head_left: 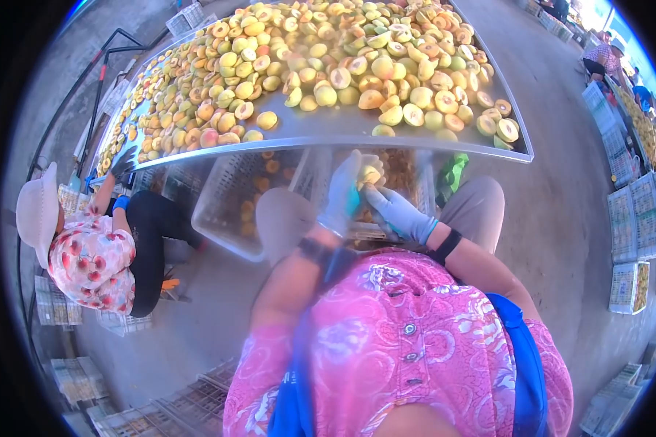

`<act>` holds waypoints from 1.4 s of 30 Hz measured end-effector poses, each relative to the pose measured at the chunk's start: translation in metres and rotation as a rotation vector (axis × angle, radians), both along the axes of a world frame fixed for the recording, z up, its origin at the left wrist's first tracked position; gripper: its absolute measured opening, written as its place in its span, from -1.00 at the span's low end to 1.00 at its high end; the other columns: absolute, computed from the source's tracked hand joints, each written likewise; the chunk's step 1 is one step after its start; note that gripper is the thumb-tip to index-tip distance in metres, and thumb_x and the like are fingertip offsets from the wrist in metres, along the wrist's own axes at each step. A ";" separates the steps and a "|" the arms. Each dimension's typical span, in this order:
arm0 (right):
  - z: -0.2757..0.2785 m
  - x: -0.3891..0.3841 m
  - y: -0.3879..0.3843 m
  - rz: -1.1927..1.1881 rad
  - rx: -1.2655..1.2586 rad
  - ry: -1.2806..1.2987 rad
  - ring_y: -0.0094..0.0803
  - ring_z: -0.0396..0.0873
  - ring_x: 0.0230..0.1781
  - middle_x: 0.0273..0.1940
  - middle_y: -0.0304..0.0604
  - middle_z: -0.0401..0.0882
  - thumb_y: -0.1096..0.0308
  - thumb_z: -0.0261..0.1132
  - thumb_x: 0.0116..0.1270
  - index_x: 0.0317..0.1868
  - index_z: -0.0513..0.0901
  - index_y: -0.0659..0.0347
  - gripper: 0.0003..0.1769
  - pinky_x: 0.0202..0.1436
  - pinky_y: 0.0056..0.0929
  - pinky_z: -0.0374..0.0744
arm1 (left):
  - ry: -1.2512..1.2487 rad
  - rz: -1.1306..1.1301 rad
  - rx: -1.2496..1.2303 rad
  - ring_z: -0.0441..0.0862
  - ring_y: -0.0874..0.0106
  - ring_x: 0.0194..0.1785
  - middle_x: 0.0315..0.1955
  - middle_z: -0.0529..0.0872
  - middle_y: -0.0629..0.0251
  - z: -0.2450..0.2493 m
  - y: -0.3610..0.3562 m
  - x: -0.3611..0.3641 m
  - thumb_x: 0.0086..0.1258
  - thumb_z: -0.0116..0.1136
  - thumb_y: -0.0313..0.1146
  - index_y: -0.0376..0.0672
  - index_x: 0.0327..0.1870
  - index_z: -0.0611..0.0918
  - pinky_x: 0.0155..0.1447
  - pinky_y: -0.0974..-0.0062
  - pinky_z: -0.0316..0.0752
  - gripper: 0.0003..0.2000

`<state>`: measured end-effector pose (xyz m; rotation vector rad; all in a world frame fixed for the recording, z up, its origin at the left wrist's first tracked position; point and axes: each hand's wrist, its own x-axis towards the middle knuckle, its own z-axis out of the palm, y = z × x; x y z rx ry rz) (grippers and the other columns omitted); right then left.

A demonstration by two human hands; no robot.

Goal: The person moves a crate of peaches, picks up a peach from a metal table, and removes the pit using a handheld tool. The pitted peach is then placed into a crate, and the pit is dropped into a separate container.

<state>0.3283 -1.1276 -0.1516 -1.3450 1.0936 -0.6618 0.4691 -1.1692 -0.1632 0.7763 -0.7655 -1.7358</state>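
Pale-blue gloved left hand and right hand grip one yellow peach half, scores of cut peaches heaped on one grey metal table above concrete floor.

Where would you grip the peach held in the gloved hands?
Probably from above, on the rounded face toward the camera: the left hand wraps the peach from left and far side, the right hand touches its near right, so only that face is bare.
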 end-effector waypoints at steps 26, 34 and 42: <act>0.003 -0.007 0.008 0.200 0.858 -0.590 -0.73 0.02 -0.84 -0.69 -0.56 0.13 -0.19 0.03 0.48 -0.22 0.45 -0.15 -0.65 -0.79 -0.64 -0.04 | -0.019 -0.048 0.071 0.67 0.34 -0.40 -0.41 0.69 0.13 0.002 0.008 0.014 0.49 0.00 0.09 -0.30 -0.27 0.63 -0.25 0.41 0.64 -0.50; 0.021 -0.004 0.009 0.185 0.805 -0.416 -0.73 0.04 -0.83 -0.67 -0.53 0.14 -0.18 0.02 0.49 -0.24 0.41 -0.04 -0.60 -0.80 -0.66 -0.01 | -0.150 0.040 0.047 0.62 0.37 -0.43 -0.46 0.66 0.15 -0.002 0.015 0.013 0.53 -0.09 0.08 -0.31 -0.32 0.64 -0.27 0.46 0.54 -0.46; 0.005 -0.002 0.003 0.243 0.905 -0.526 -0.73 0.02 -0.84 -0.67 -0.52 0.12 -0.19 0.00 0.49 -0.23 0.42 -0.01 -0.58 -0.82 -0.65 -0.02 | 0.117 0.031 0.260 0.63 0.30 -0.40 -0.39 0.66 0.11 0.013 0.020 0.016 0.47 -0.03 0.15 -0.29 -0.23 0.59 -0.24 0.35 0.61 -0.46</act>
